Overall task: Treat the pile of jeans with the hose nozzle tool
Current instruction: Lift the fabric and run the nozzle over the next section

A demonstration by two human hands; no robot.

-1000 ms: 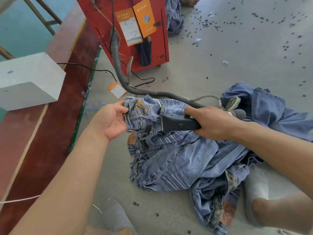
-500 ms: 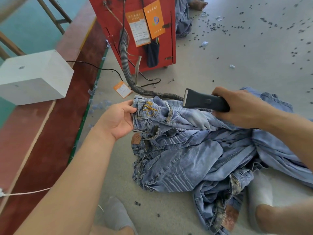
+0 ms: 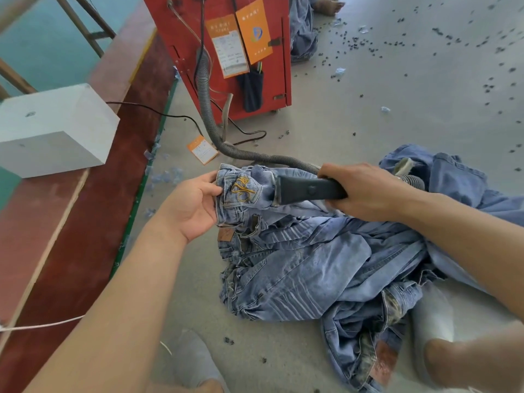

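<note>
the waistband of the top pair of jeans (image 3: 241, 191) is pinched by the left hand (image 3: 192, 208). the black nozzle (image 3: 309, 191) is gripped by the right hand (image 3: 365, 188), its flat mouth set against the denim beside the embroidered pocket. a ribbed hose (image 3: 209, 123) is led back to the red machine (image 3: 226, 52). the pile of jeans (image 3: 326, 265) is spread on the grey floor (image 3: 397, 95).
</note>
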